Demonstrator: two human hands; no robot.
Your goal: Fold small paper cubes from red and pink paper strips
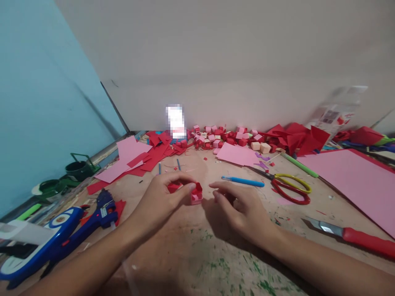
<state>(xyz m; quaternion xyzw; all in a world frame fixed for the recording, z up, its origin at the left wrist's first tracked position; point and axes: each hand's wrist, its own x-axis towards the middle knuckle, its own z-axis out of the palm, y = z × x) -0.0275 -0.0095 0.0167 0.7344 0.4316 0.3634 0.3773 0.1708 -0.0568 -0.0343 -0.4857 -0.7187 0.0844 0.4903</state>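
My left hand is closed around a small open box folded from red and pink paper. Its thumb and forefinger grip the box's side just above the table, and part of the box is hidden behind the fingers. A short way to the right, my right hand hovers with its fingers bent. Its thumb and forefinger tips are slightly apart, and nothing shows between them. Beyond the right hand lies a blue pen-like tool. Scissors with red and yellow handles rest to its right.
A red-handled knife lies at right, near a large pink sheet. Small paper cubes and red scraps line the wall beside a bright phone-like screen. A blue glue gun and a blue-white tool sit at left.
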